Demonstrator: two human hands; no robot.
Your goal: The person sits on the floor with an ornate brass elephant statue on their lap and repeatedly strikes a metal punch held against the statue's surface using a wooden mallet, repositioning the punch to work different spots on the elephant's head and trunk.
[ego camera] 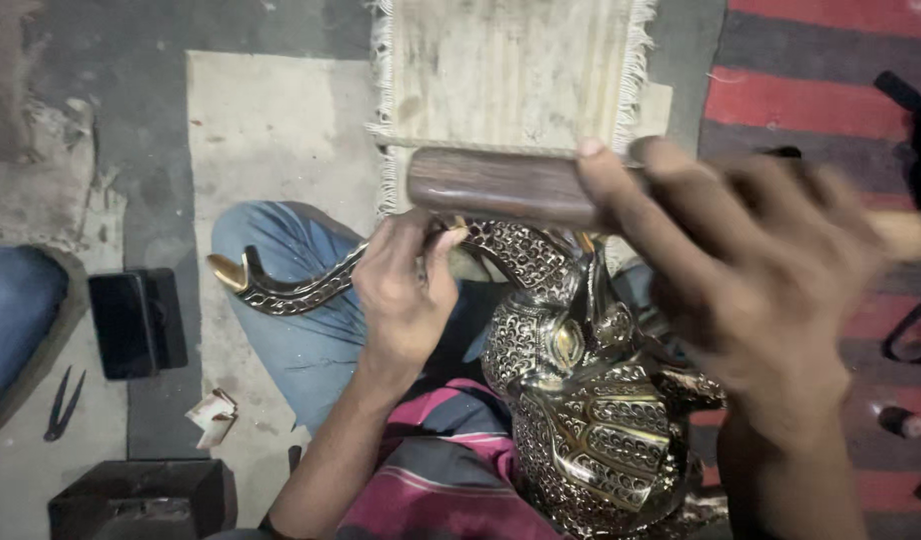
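The left hand (406, 290) is closed around the upper neck of an ornate brass elephant figure (591, 400), which rests on the person's lap, against the jeans-clad knee (301, 300). The figure's curved trunk (281, 285) extends to the left, its tip pointing up. The right hand (751, 270), blurred, grips a dark wooden mallet (491, 185) held horizontally just above the figure's head. A fringed mat (511, 70) lies on the floor beyond. A dark block (136, 322) and small pliers (61, 405) lie at left.
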